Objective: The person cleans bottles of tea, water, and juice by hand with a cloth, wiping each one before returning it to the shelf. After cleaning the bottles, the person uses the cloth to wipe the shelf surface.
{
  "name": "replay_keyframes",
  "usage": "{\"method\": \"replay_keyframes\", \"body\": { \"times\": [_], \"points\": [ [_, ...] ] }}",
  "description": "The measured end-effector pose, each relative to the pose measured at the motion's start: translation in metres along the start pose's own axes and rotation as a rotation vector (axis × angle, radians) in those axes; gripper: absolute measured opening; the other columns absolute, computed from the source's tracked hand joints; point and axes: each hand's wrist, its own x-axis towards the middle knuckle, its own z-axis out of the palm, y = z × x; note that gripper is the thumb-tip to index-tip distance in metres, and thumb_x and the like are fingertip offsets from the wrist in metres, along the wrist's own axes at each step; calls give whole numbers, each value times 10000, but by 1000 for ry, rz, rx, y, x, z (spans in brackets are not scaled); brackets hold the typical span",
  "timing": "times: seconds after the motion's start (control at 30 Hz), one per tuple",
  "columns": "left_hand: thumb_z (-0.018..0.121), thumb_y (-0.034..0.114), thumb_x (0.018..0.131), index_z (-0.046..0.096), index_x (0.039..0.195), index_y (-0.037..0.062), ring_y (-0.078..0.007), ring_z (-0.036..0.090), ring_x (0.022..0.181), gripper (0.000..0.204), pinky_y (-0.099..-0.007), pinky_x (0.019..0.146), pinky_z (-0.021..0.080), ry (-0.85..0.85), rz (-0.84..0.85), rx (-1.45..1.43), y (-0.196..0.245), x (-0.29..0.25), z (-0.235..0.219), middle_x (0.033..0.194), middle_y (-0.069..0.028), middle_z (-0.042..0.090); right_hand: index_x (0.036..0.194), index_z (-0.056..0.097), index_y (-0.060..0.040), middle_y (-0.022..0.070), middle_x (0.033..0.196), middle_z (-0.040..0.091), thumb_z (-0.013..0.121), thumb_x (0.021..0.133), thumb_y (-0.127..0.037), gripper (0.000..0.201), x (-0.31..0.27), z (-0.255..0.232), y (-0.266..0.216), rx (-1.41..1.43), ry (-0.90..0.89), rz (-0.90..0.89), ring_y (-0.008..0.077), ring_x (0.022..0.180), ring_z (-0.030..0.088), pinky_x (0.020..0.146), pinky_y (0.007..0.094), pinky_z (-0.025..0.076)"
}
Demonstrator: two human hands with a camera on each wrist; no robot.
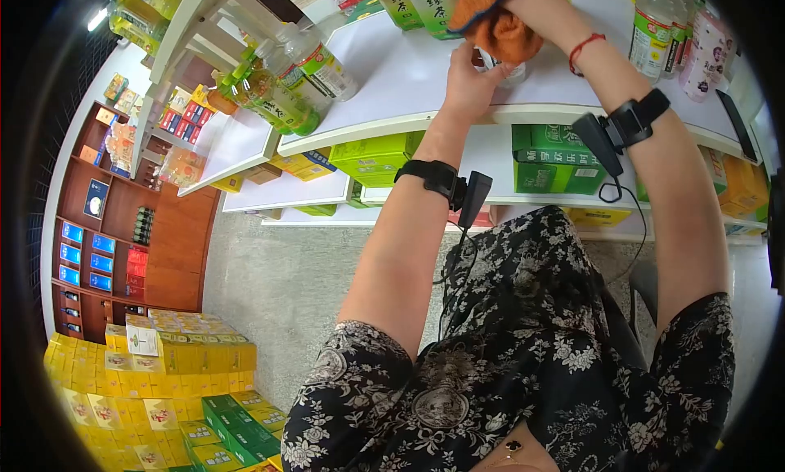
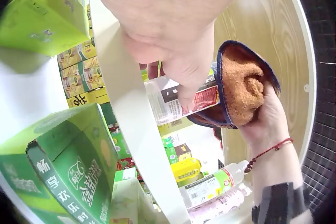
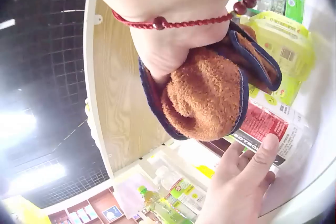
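My left hand (image 1: 470,87) grips the lower part of a clear plastic bottle (image 3: 291,140) with a red, black and white label, at the shelf's front edge. In the right wrist view the thumb of this hand lies along the label. My right hand (image 1: 540,10) holds a brown terry cloth (image 1: 503,34) with navy edging, bunched over the bottle's upper end. The cloth hides the bottle's cap and neck. In the left wrist view the label (image 2: 202,99) runs up under the cloth's edge.
Green tea bottles (image 1: 278,104) and clear bottles (image 1: 323,63) stand to the left on the white shelf (image 1: 384,71). More bottles (image 1: 652,34) and a dark phone-like slab (image 1: 736,124) are at the right. Green cartons (image 1: 556,157) sit on the shelf below.
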Motion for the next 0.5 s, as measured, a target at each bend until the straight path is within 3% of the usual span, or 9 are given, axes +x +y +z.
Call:
{"method": "replay_keyframes", "body": {
  "times": [0.03, 0.07, 0.17, 0.2, 0.23, 0.27, 0.4, 0.5],
  "points": [
    [756, 111, 714, 493, 1200, 9, -215, 538, 954, 562, -337, 830, 468, -27, 26, -4, -5, 2, 0, 1089, -137, 560, 1122, 585, -10, 164, 1102, 630, 464, 925, -184, 289, -11, -9, -6, 291, -56, 128, 297, 998, 602, 867, 354, 483],
    [749, 118, 716, 504, 1209, 17, -230, 533, 962, 560, -343, 830, 467, -53, 50, -9, -9, 5, -1, 1092, -144, 553, 1097, 608, -14, 163, 1050, 654, 615, 802, -177, 337, -16, 25, 15, 423, -29, 352, 285, 988, 622, 863, 351, 487],
    [731, 124, 731, 499, 1245, 30, -252, 527, 993, 572, -338, 836, 473, -173, 131, -38, -16, 13, -3, 1112, -159, 514, 1089, 618, -26, 187, 1045, 649, 615, 800, -194, 334, -58, 32, 14, 583, -187, 349, 329, 989, 611, 867, 373, 480],
    [731, 124, 731, 499, 1245, 30, -252, 527, 993, 572, -338, 836, 473, -172, 132, -36, -17, 11, -2, 1112, -159, 514, 1093, 617, -29, 189, 1049, 646, 623, 799, -206, 343, -70, 36, 16, 566, -232, 368, 336, 989, 608, 868, 378, 478],
    [724, 125, 738, 489, 1259, 27, -260, 528, 996, 581, -336, 837, 476, -91, 123, 7, -19, 8, 1, 1118, -163, 498, 1047, 630, -6, 231, 1028, 634, 645, 767, -269, 384, -81, 40, 17, 641, -156, 375, 382, 990, 594, 854, 409, 481],
    [718, 125, 745, 478, 1274, 23, -267, 530, 999, 589, -335, 838, 480, -9, 114, 51, -19, 7, 2, 1124, -166, 482, 1047, 630, -6, 231, 1028, 634, 645, 767, -269, 384, -87, 40, 18, 641, -153, 373, 382, 990, 594, 854, 409, 481],
    [727, 131, 738, 470, 1282, 16, -263, 524, 993, 612, -334, 842, 483, -38, 65, -18, -16, 6, 1, 1130, -157, 461, 1096, 614, -21, 190, 1074, 636, 637, 806, -232, 359, -99, 40, 21, 603, -236, 444, 328, 1005, 599, 865, 371, 476],
    [746, 147, 725, 456, 1293, 4, -252, 516, 987, 654, -334, 843, 479, -35, -10, -58, -13, 5, 0, 1121, -154, 464, 1117, 595, -1, 195, 1109, 623, 623, 827, -268, 395, -109, 45, 26, 691, -145, 535, 332, 1035, 587, 888, 359, 464]
  ]
}}
